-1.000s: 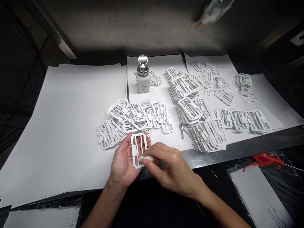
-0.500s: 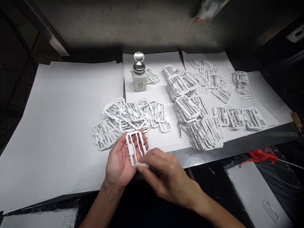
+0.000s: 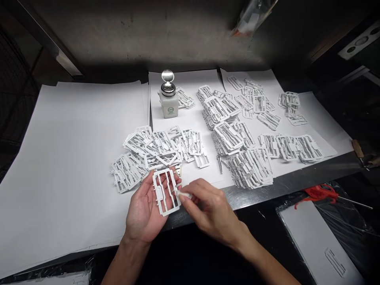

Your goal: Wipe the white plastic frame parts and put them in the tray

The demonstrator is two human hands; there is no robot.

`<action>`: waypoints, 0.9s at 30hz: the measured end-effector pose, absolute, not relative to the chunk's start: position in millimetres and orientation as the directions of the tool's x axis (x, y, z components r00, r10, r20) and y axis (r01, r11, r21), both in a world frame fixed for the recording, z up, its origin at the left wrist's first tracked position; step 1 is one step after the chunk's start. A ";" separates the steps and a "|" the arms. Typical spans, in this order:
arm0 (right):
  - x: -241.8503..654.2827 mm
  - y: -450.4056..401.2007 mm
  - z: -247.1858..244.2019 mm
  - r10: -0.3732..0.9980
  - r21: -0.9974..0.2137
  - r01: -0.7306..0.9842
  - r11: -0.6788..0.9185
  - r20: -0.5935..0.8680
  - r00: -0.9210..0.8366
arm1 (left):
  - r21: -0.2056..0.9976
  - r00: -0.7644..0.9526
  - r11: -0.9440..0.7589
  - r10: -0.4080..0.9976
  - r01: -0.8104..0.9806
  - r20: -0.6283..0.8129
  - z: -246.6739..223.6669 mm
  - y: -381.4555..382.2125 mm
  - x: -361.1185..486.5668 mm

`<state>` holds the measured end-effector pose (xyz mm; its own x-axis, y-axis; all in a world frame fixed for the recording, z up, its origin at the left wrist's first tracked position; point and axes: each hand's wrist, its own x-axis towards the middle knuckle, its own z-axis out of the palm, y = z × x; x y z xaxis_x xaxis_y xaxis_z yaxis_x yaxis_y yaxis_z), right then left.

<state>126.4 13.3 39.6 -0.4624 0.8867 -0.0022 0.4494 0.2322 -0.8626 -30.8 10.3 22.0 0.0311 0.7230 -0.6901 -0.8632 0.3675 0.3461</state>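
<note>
1. Metal bench [image 3: 242,200]: work surface, its bare front edge visible to the right of the hands.
2. White paper sheets [image 3: 74,166]: laid side by side across the bench.
3. Stacked frames [image 3: 251,168]: slotted white pieces in leaning rows right of centre; looser groups lie behind and to the right.
4. Heap of frames [image 3: 162,146]: overlapping at various angles, just beyond the left hand.
5. Right hand [image 3: 212,206]: thumb and fingers pinched together on a small white wad.
6. Left hand [image 3: 145,213]: palm up, fingers curled behind a single frame, supporting it.
7. Red-handled tool [image 3: 317,193]: lying at right, below the bench edge.
8. Bottle [image 3: 170,106]: pale, upright, with its round metal lid raised; frames lie behind it.
9. Held frame [image 3: 160,193]: tilted in the left hand, in front of the heap.
10. Small metal tool [image 3: 219,164]: on paper, left of the nearest stack.
11. White wad [image 3: 185,194]: at the held frame's right edge; contact cannot be told.
</note>
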 end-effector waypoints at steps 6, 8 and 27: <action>137.7 8.7 42.7 0.834 -0.873 0.451 0.186 -0.102 -0.542 | 0.352 0.017 0.363 0.717 -0.863 -0.697 21.7 8.0 -34.3; 138.7 10.9 42.7 0.859 -0.884 0.439 0.157 -0.097 -0.503 | 0.354 0.021 0.373 0.713 -0.858 -0.700 22.1 7.2 -35.1; 115.8 27.3 44.5 0.899 -0.947 0.292 0.134 -0.007 -0.437 | 0.317 0.114 0.434 0.720 -0.843 -0.684 12.3 4.6 -28.2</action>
